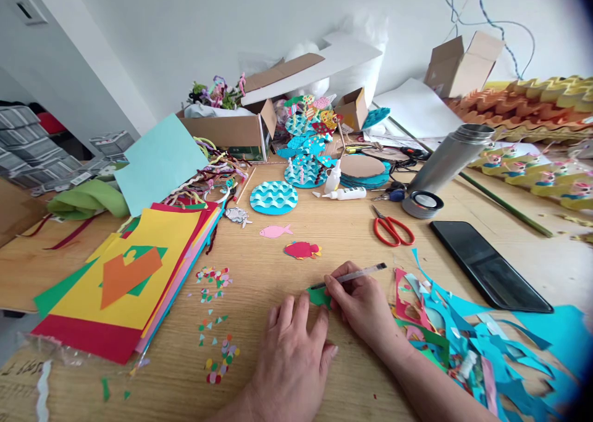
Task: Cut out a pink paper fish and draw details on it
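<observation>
A small piece of green paper lies on the wooden table, partly covered by my fingers. My left hand rests flat with its fingers spread, the fingertips pressing the lower edge of the green paper. In my right hand is a pen with a clear barrel, its tip touching the top of the paper. Just beyond lie a red paper fish with yellow fins and a plain pink paper fish. A grey patterned fish is farther left.
Coloured paper sheets are stacked at left, near small paper dots. Red-handled scissors, a phone, a metal flask and blue scraps lie at right. Glue bottles and a wavy blue oval stand behind.
</observation>
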